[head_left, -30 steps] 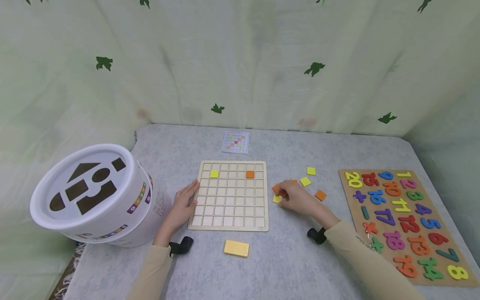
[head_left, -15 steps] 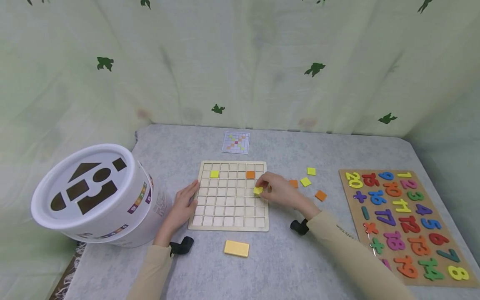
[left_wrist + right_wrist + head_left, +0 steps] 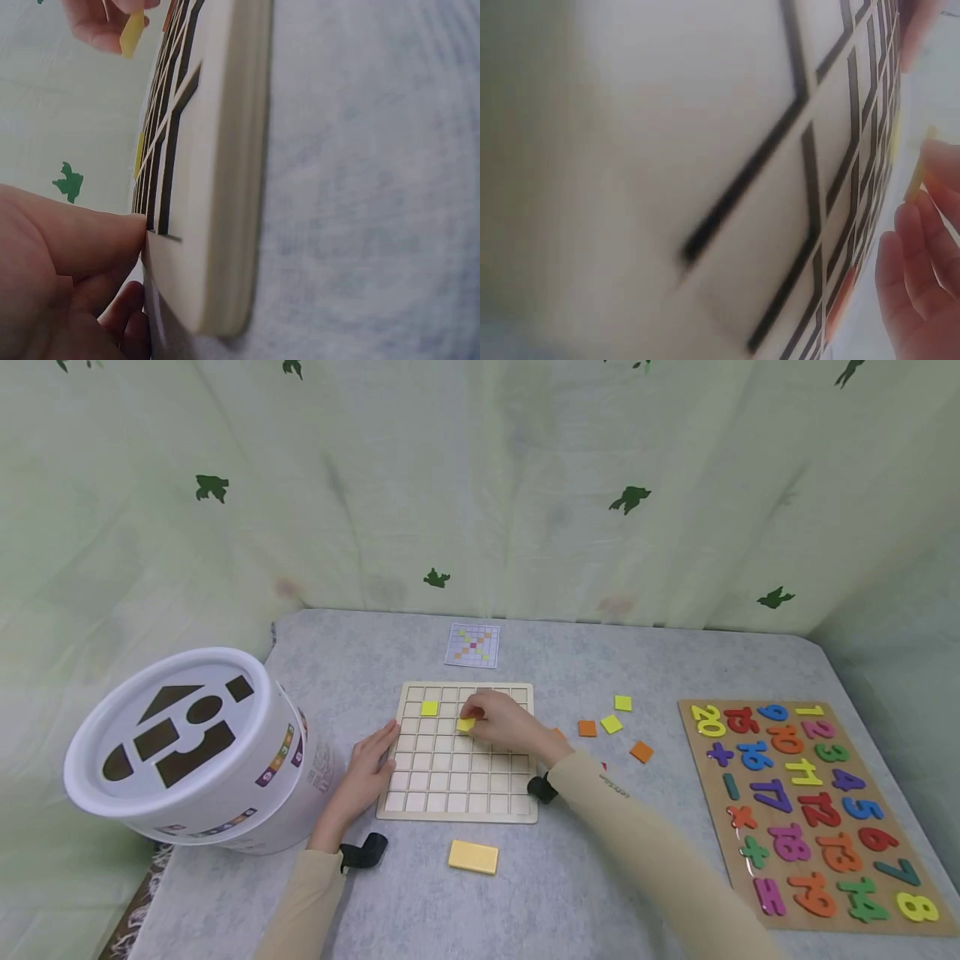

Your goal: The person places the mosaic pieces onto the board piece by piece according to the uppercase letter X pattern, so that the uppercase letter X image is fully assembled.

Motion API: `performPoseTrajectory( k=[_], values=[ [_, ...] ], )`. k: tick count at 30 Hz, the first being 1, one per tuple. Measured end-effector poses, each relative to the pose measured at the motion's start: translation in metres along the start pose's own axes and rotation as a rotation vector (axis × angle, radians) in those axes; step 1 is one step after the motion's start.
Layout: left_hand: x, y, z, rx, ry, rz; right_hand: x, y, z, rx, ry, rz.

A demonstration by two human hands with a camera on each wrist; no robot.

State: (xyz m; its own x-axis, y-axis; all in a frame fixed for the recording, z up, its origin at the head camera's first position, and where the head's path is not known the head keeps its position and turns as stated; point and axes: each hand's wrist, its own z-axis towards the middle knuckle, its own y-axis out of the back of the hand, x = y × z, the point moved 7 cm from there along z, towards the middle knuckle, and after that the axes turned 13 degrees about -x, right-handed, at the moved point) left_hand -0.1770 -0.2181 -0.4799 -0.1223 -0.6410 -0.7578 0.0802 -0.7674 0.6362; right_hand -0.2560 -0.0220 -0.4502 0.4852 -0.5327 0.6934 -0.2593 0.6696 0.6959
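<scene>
My right hand [image 3: 504,720] pinches a small yellow square tile [image 3: 465,725] between thumb and fingers, over the upper middle of a wooden grid board [image 3: 457,783]. In the left wrist view the held tile [image 3: 131,34] shows edge-on, raised off the board. A second yellow tile [image 3: 429,708] lies in a cell near the board's upper left. The right hand hides an orange tile in the head view; the right wrist view shows that orange tile [image 3: 840,304] on the board. My left hand [image 3: 365,768] rests along the board's left edge, fingers extended, fingertips touching it.
Several loose yellow and orange tiles [image 3: 587,728] lie right of the board. Behind it is a printed pattern card [image 3: 471,646]; in front, a pale yellow block [image 3: 473,857]. A white lidded bucket [image 3: 285,802] stands left, and a number puzzle board [image 3: 806,827] lies right.
From the loose tiles, my right hand has picked up a yellow tile and carried it left over the board. The left hand has stayed at the board's edge.
</scene>
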Motion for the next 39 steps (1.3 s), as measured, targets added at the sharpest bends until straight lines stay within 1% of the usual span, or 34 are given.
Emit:
performPoseTrajectory(
  k=[7,12,15,17,22,26,29,31,33,39],
  values=[
    [0.0,0.001,0.0,-0.013,0.003,-0.013,0.007,-0.017,0.017,0.048,-0.011,-0.033],
    [0.001,0.001,0.0,-0.013,0.003,-0.006,0.012,-0.028,0.025,0.072,0.024,-0.082],
    [0.001,0.001,0.0,-0.011,0.004,-0.006,0.014,-0.033,0.027,0.086,0.037,-0.116],
    [0.001,0.001,0.0,-0.013,0.001,-0.009,0.015,-0.034,0.026,0.09,0.029,-0.13],
    [0.001,0.0,0.0,-0.018,-0.006,-0.017,0.016,-0.03,0.023,0.08,0.018,-0.108],
    [0.001,0.0,0.0,-0.016,-0.003,-0.018,0.008,-0.017,0.016,0.043,-0.027,-0.03],
    [0.001,-0.001,0.0,-0.014,-0.003,-0.015,-0.004,0.001,0.006,-0.002,-0.078,0.052],
    [0.0,-0.001,0.0,-0.011,-0.002,-0.009,-0.015,0.015,-0.003,-0.031,-0.097,0.08],
    [0.0,-0.001,0.0,-0.006,0.001,-0.006,-0.026,0.03,-0.014,-0.053,-0.115,0.098],
    [0.003,-0.001,0.0,0.001,0.016,-0.009,-0.064,0.075,-0.052,-0.125,-0.191,0.088]
  ],
)
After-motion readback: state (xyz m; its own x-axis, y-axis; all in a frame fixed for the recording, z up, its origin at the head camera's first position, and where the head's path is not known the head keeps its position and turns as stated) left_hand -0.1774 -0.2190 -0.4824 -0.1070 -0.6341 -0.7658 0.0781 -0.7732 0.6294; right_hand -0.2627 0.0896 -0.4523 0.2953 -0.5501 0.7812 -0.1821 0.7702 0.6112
